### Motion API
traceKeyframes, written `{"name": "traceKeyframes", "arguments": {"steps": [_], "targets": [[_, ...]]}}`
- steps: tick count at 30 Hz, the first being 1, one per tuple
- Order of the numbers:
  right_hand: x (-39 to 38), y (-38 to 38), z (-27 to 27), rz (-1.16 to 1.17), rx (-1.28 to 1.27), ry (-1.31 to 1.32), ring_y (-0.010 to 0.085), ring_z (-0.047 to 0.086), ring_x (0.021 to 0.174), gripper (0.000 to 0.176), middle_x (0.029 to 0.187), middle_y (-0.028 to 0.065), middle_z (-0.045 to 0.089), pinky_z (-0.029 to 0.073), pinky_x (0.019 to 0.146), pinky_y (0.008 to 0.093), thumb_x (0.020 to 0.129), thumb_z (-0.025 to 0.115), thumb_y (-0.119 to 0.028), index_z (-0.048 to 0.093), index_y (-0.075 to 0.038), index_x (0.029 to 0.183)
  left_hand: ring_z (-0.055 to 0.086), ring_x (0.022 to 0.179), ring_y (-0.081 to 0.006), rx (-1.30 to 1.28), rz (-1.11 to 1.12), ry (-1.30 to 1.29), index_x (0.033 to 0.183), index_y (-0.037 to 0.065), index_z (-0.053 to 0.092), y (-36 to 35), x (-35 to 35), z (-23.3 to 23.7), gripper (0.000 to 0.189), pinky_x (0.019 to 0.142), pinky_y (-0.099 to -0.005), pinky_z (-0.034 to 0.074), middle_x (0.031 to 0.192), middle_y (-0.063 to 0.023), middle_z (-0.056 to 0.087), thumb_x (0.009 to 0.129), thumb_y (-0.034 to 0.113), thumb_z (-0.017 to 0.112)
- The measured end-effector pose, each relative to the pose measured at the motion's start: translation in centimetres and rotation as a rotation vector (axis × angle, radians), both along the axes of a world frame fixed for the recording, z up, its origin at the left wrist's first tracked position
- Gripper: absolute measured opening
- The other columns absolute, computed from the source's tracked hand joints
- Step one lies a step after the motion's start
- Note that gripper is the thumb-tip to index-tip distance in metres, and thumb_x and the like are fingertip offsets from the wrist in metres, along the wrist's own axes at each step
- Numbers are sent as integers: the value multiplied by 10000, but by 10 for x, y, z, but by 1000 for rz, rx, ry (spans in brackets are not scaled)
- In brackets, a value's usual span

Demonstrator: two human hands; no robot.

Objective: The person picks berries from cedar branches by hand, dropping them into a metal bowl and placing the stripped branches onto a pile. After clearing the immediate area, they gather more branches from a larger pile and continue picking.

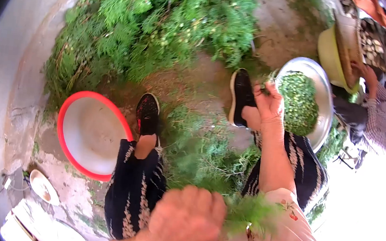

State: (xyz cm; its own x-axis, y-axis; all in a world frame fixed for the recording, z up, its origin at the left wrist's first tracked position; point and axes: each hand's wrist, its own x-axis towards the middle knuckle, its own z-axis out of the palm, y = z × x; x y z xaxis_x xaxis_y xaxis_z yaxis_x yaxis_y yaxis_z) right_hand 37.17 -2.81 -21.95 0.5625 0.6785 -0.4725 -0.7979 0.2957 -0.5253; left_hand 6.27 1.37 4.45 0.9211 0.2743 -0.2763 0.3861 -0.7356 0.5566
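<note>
A big heap of green branches lies beyond the feet, and loose branches litter the ground between the shoes. A shoe could snag in that litter if a foot shifts, and the jolt might carry up to the lap.

The red-rimmed tub stands beside the left leg with nothing heaped in it, so little can go wrong there. The metal bowl is the riskier one: it sits just beside the right trouser leg, and a swing of that knee could tip it and scatter the small green pieces inside.

The left hand is curled into a fist — blurred, near the lap — and appears closed around the stem end of a leafy sprig. Too tight a squeeze could crush the stem; too loose, and the sprig may slip down among the branches. The sprig is in front of the pale shirt, its leafy end pointing toward the person's right, its long axis running roughly crosswise from the fist.

The right hand is at the bowl's near-left rim, thumb and fingertips brought together, seemingly pinching a green bit too small to identify. Released short of the rim, it would probably drop beside the right shoe.
</note>
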Motion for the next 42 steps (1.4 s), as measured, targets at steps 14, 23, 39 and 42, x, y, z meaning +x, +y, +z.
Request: {"name": "traceKeyframes", "arguments": {"steps": [14, 23, 39, 42], "targets": [[-125, -112, 129, 484, -199, -408, 245, 604, 712, 190, 771, 96, 603, 494, 717, 360, 806, 569, -149, 592, -8, 931, 546, 607, -85, -664, 823, -472, 996, -12, 609, -14, 1, -28, 242, 531, -213, 420, 761, -17, 619, 780, 92, 643], [-186, -164, 159, 841, -271, -1563, 354, 564, 873, 216, 892, 188, 589, 463, 763, 409, 767, 571, -170, 581, -19, 921, 556, 639, -167, -925, 1312, -1042, 1002, 48, 547, -69, -44, -5, 185, 504, -262, 468, 876, -65, 588, 824, 62, 591], [-194, -180, 198, 733, -249, -1215, 133, 589, 722, 197, 802, 84, 630, 473, 672, 254, 820, 551, -77, 595, 9, 991, 615, 632, -231, -1195, 979, -1088, 956, 14, 594, -87, -31, -30, 147, 514, -319, 517, 838, -92, 624, 809, 18, 582], [-190, -177, 200, 655, -227, -1037, 85, 572, 696, 185, 773, 36, 615, 468, 654, 223, 858, 523, -71, 590, 17, 1007, 616, 635, -219, -1133, 970, -1038, 969, 10, 595, -94, -31, -26, 160, 511, -315, 522, 850, -91, 628, 811, 10, 577]]}}
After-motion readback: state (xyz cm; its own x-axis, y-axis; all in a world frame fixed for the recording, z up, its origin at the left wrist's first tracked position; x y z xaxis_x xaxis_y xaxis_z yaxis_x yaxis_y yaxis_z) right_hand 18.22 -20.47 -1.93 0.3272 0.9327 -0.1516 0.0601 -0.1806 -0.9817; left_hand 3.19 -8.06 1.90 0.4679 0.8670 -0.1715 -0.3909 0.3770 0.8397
